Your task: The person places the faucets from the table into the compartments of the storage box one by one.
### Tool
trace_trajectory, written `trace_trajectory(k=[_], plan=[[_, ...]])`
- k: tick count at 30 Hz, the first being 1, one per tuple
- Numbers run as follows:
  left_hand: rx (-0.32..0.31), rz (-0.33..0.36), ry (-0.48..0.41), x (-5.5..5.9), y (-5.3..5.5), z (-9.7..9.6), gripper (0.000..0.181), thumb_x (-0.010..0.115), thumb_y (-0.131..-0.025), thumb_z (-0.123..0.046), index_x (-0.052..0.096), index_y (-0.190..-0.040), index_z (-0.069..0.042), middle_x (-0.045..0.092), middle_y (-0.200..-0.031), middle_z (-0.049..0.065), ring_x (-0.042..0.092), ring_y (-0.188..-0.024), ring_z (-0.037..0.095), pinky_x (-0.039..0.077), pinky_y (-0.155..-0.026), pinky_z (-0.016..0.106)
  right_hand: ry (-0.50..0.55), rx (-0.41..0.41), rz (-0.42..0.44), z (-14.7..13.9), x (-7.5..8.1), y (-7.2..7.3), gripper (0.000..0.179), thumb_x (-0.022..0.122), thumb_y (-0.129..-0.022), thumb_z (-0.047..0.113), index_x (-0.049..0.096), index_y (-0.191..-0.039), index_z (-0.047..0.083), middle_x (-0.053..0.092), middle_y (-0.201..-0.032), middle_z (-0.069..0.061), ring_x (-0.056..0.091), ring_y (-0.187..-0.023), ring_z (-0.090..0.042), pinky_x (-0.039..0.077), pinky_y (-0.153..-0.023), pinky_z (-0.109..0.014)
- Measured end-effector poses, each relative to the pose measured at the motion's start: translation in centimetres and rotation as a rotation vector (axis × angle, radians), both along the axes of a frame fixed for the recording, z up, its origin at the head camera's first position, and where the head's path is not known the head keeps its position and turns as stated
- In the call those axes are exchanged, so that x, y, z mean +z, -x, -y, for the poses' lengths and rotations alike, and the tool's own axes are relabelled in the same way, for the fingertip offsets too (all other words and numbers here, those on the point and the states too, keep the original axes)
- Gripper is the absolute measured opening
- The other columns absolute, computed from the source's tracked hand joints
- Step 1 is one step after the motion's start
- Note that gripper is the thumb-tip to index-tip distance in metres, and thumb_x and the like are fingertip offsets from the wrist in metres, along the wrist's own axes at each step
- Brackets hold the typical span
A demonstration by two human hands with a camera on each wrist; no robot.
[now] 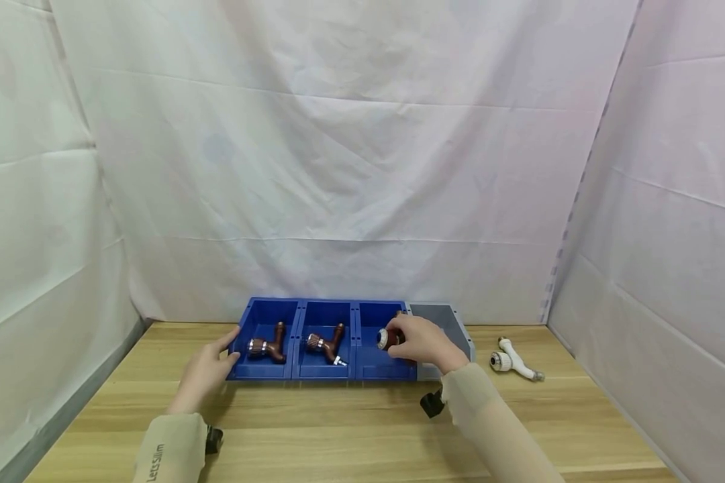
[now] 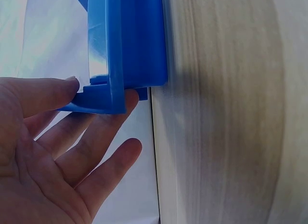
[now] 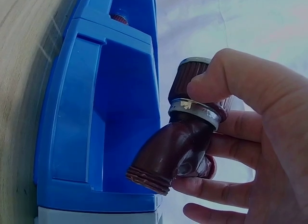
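Note:
My left hand (image 1: 205, 367) pinches the left rim of a row of joined blue bins (image 2: 108, 50), thumb on one side and fingers on the other. A dark brown tap with a ribbed knob and silver ring (image 3: 163, 149) is in my right hand (image 1: 425, 341), held by the knob between thumb and fingers. That hand is over the third blue bin (image 1: 374, 371), near its border with the grey bin (image 1: 444, 315). Another brown tap (image 1: 274, 349) lies in the leftmost bin, and a brown tap with a silver tip (image 1: 329, 345) lies in the second.
To the right of the bins, a white tap (image 1: 513, 361) lies on the wooden table (image 1: 326, 429). White cloth (image 1: 338, 174) hangs behind the bins and along both sides. My right forearm partly covers the grey bin.

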State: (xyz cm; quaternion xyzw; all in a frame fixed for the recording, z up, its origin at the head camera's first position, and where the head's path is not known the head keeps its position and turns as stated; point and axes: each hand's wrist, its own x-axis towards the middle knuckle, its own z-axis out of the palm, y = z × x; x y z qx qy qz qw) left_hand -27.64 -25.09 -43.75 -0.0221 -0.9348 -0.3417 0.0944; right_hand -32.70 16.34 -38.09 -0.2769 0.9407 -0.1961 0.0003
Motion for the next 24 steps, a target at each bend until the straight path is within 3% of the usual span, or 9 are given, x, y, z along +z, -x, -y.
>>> trace_trajectory(k=[3, 5, 8, 11, 14, 17, 19, 21, 24], plan=[[0.009, 0.004, 0.000, 0.00, 0.10, -0.09, 0.053, 0.056, -0.096, -0.012, 0.041, -0.147, -0.007, 0.043, -0.140, 0.029, 0.059, -0.105, 0.040, 0.046, -0.076, 0.048, 0.006, -0.002, 0.012, 0.05, 0.13, 0.16, 0.025, 0.068, -0.086, 0.021, 0.066, -0.110, 0.016, 0.058, -0.083, 0.008, 0.054, -0.064, -0.012, 0.046, -0.062, -0.033], [0.012, 0.012, -0.009, 0.03, 0.19, -0.18, 0.054, 0.056, -0.096, -0.012, 0.040, -0.148, -0.008, 0.042, -0.141, 0.029, 0.060, -0.084, 0.032, 0.043, -0.067, 0.041, 0.006, -0.008, 0.020, 0.06, 0.22, 0.21, 0.026, 0.068, -0.085, 0.021, 0.066, -0.111, 0.016, 0.058, -0.084, 0.008, 0.054, -0.064, -0.012, 0.046, -0.063, -0.033], [0.010, 0.015, -0.023, 0.08, 0.41, -0.26, 0.054, 0.056, -0.096, -0.012, 0.040, -0.148, -0.008, 0.041, -0.141, 0.030, 0.046, -0.059, 0.021, 0.036, -0.057, 0.035, 0.003, -0.012, 0.018, 0.06, 0.31, 0.27, 0.027, 0.068, -0.085, 0.021, 0.066, -0.111, 0.015, 0.058, -0.086, 0.007, 0.054, -0.066, -0.013, 0.046, -0.063, -0.033], [0.010, 0.024, -0.040, 0.16, 0.52, -0.31, 0.055, 0.056, -0.097, -0.012, 0.039, -0.149, -0.009, 0.040, -0.142, 0.030, 0.033, -0.050, 0.017, 0.032, -0.052, 0.034, 0.002, -0.008, 0.008, 0.08, 0.32, 0.38, 0.027, 0.069, -0.084, 0.021, 0.066, -0.110, 0.014, 0.058, -0.087, 0.006, 0.053, -0.067, -0.013, 0.046, -0.064, -0.033], [0.012, 0.023, -0.035, 0.20, 0.48, -0.32, 0.055, 0.056, -0.097, -0.012, 0.039, -0.149, -0.009, 0.040, -0.143, 0.029, 0.044, -0.057, 0.021, 0.037, -0.058, 0.036, 0.004, -0.007, 0.001, 0.13, 0.26, 0.56, 0.026, 0.069, -0.084, 0.020, 0.067, -0.109, 0.014, 0.059, -0.087, 0.007, 0.053, -0.067, -0.013, 0.046, -0.064, -0.033], [0.009, 0.019, -0.028, 0.16, 0.31, -0.26, 0.055, 0.056, -0.097, -0.012, 0.039, -0.149, -0.009, 0.040, -0.143, 0.028, 0.060, -0.088, 0.036, 0.045, -0.073, 0.045, 0.005, -0.010, 0.005, 0.22, 0.15, 0.73, 0.026, 0.069, -0.084, 0.021, 0.067, -0.110, 0.015, 0.059, -0.086, 0.007, 0.054, -0.067, -0.013, 0.046, -0.064, -0.033], [0.006, 0.023, -0.028, 0.06, 0.16, -0.18, 0.055, 0.056, -0.097, -0.012, 0.038, -0.149, -0.009, 0.040, -0.143, 0.028, 0.055, -0.112, 0.044, 0.045, -0.083, 0.054, 0.004, -0.010, 0.013, 0.30, 0.05, 0.80, 0.027, 0.069, -0.085, 0.021, 0.067, -0.110, 0.015, 0.059, -0.087, 0.008, 0.054, -0.068, -0.012, 0.046, -0.065, -0.033], [0.003, 0.027, -0.029, -0.03, 0.02, -0.10, 0.055, 0.056, -0.097, -0.012, 0.038, -0.149, -0.008, 0.040, -0.143, 0.028, 0.044, -0.124, 0.049, 0.041, -0.090, 0.061, 0.004, -0.010, 0.017, 0.38, -0.07, 0.85, 0.027, 0.069, -0.084, 0.021, 0.067, -0.110, 0.015, 0.059, -0.088, 0.008, 0.054, -0.068, -0.013, 0.046, -0.065, -0.032], [-0.003, 0.028, -0.035, -0.22, -0.14, 0.07, 0.055, 0.055, -0.098, -0.013, 0.037, -0.149, -0.008, 0.039, -0.144, 0.029, 0.039, -0.127, 0.051, 0.037, -0.094, 0.064, 0.010, -0.002, 0.012, 0.51, -0.50, 0.94, 0.025, 0.069, -0.084, 0.021, 0.067, -0.108, 0.016, 0.059, -0.089, 0.008, 0.053, -0.069, -0.013, 0.046, -0.064, -0.033]])
